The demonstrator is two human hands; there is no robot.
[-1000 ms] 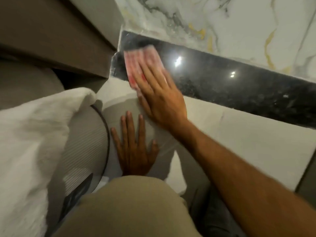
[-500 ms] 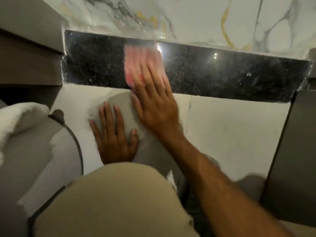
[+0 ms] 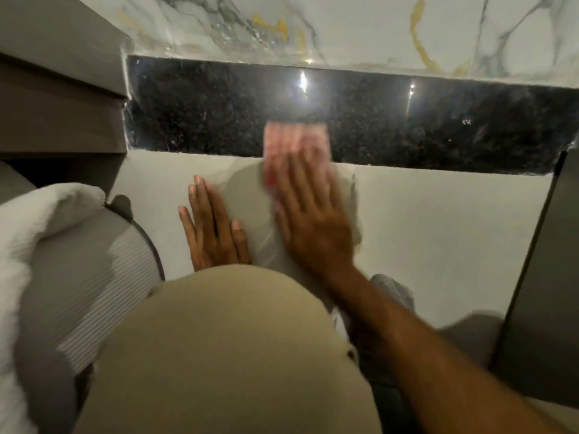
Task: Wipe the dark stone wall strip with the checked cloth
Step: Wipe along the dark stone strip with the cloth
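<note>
Veined white marble (image 3: 360, 26) runs above the dark stone wall strip (image 3: 200, 117), with pale tile (image 3: 438, 220) below it. Your right hand (image 3: 313, 220) lies flat, fingers (image 3: 294, 177) spread, pressing the blurred checked cloth (image 3: 296, 139) against the strip's lower edge near its middle. Your left hand (image 3: 213, 233) rests open on the pale tile just beside it, fingers together.
</note>
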